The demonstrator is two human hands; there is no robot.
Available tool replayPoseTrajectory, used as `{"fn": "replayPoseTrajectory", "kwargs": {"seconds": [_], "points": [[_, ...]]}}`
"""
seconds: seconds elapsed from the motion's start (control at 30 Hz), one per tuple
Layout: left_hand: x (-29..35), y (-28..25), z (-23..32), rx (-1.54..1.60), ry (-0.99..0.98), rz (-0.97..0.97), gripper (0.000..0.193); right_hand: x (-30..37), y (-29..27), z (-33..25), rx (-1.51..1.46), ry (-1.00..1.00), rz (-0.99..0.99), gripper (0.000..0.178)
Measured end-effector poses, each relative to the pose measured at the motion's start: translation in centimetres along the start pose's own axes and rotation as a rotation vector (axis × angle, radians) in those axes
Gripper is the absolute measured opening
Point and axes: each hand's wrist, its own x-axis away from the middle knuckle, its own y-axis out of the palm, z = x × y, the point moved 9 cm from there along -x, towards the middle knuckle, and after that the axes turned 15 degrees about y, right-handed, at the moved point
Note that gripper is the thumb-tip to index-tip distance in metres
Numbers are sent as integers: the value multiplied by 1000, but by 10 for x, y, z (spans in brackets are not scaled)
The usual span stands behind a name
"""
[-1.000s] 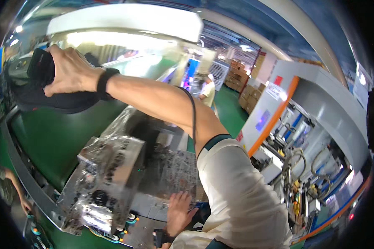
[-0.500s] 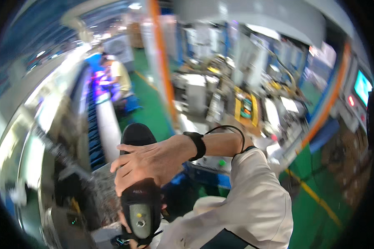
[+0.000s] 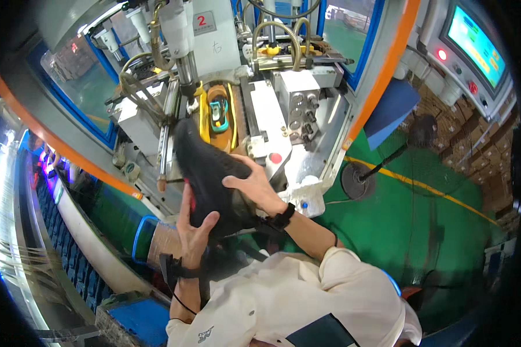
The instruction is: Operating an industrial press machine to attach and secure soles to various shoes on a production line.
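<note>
A black shoe (image 3: 205, 165), slightly blurred, is held in front of the machine with its toe tilted up and away from me. My left hand (image 3: 192, 234) grips its lower left side, fingers hidden partly behind it and thumb on the near face. My right hand (image 3: 257, 186) clasps the right side, thumb laid across the dark surface. A small red patch shows beside the left fingers. Just beyond the shoe lies a brown machine bed (image 3: 233, 107) with yellow side strips and a teal-and-black piece (image 3: 219, 115) on it.
White machine blocks (image 3: 301, 95) and a vertical metal cylinder (image 3: 185, 72) surround the bed. An orange-edged frame post (image 3: 382, 75) and a lit control screen (image 3: 477, 43) stand at right. A conveyor (image 3: 78, 231) runs along the left. A round-based stand (image 3: 359, 180) is on the green floor.
My view has swung right from the conveyor to face the machine. The shoe has come along and turned. Both hands now show on its sides, where the right hand lay across it before.
</note>
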Motion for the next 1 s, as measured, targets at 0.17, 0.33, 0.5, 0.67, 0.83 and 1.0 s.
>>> {"fn": "replayPoseTrajectory", "kwargs": {"seconds": [0.17,0.33,0.5,0.67,0.83,1.0], "points": [[-94,56,-97,288,-197,-137,73,-32,-106,-36,-64,-36,277,66],[-228,34,-275,-262,-121,-16,52,-39,-168,-87,148,-278,584,64],[-313,63,-375,-487,-135,-35,58,-32,-190,-109,197,-289,778,65],[-331,50,-428,-592,-79,179,47,-76,-181,-125,240,-232,810,66],[-264,43,-362,394,-621,259,19,-165,-155,-174,547,-244,777,56],[-147,-28,-250,667,-600,262,11,-300,-93,-167,972,-3,614,68]]}}
